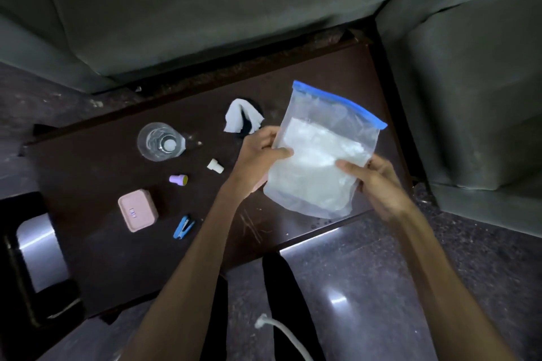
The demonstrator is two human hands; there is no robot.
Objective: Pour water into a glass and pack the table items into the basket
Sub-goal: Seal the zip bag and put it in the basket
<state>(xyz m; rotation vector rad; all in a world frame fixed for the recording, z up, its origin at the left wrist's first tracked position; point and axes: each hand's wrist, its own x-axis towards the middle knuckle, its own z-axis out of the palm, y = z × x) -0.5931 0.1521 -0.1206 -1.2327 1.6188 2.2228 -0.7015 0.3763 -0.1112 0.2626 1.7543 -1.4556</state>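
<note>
Both my hands hold a clear zip bag (319, 152) with a blue seal strip, above the right end of the dark wooden table (96, 243). My left hand (261, 155) grips its left edge and my right hand (378, 182) grips its lower right edge. Something white shows inside the bag. A clear glass (158, 141) stands at the table's far left, with what looks like water in it. In front of it lie a small white cap (215, 166), a purple and yellow stamp-like piece (178, 179), a pink box (137, 209) and a blue clip (183, 227). No basket is in view.
A white cloth (242, 119) lies over a dark object behind the bag. A grey sofa (469, 97) wraps around the table's far and right sides. A shiny grey object (38, 249) sits at the left edge. A white cord (281, 334) lies on the speckled floor.
</note>
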